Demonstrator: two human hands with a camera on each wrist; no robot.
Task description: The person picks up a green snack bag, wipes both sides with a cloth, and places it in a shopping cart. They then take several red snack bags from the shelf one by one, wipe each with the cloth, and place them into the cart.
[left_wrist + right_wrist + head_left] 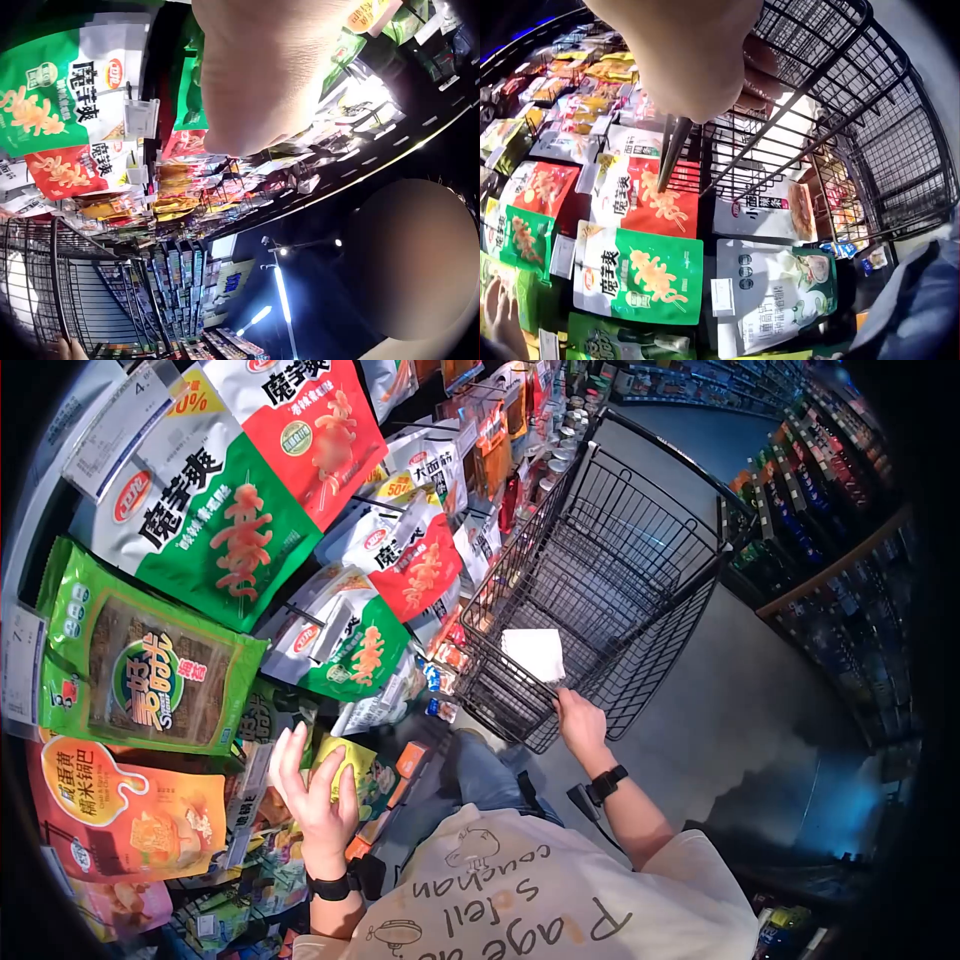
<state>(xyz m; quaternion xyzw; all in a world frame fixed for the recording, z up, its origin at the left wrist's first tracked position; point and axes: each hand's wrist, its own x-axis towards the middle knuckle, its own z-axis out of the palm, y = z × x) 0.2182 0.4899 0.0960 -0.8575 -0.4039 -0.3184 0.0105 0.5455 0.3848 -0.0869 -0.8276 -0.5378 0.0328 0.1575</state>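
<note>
Looks like the browsing-and-picking step: left hand [315,795] is up at the snack rack with fingers spread and loose, holding nothing, hovering just by a yellow-green packet [352,770] at about 1 o'clock of the palm. Right hand [580,722] grips the cart [640,575] rim. The packet hangs upright, long axis top-to-bottom. My guess: next needs a pinch on its edge.

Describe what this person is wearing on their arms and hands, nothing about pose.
Both hands are bare, with no gloves or rings visible. The left hand has a black band with a small black device at the wrist. The right hand wears a similar black strap, a dark block clipped beside it. The forearms are bare; a pale short-sleeved T-shirt with dark handwritten-style lettering covers the shoulders.
</note>
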